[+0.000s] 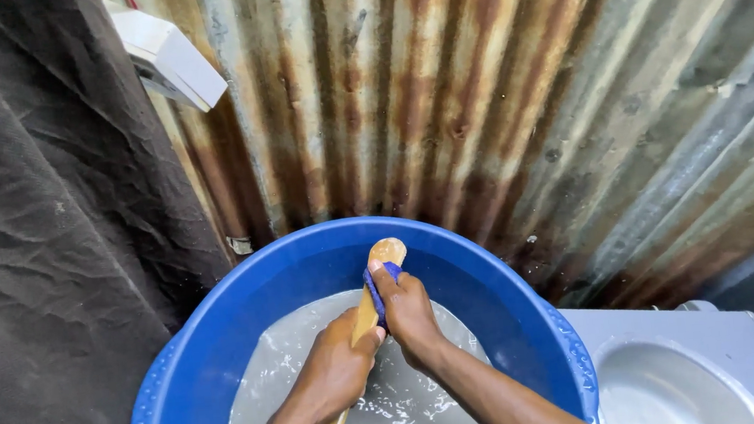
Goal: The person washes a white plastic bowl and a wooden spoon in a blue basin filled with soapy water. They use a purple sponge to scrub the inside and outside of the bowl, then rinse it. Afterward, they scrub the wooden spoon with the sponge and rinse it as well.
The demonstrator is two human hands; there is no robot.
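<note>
Nearest, both forearms reach up from the bottom edge over soapy, cloudy water [394,410] in a big blue plastic basin [225,343]. Left hand [340,365] closed in a full wrap around the shaft of a wooden spoon [387,253], thumb laid up along the wood. Spoon stands steeply tilted, handle end running down out of view, bowl end up above both hands. Right hand [408,309] closed too, fingers curled, pinching a blue scrub cloth [375,298] against the spoon just below its bowl; cloth touches the wood. Right of the basin, low in view: a pale grey surface with a round metal bowl [674,391], partly cut off. Left: dark hanging fabric [43,241]. Farther back, rusted corrugated metal sheeting [494,93] forms the wall; a white box-like fitting [173,57] up top left.
</note>
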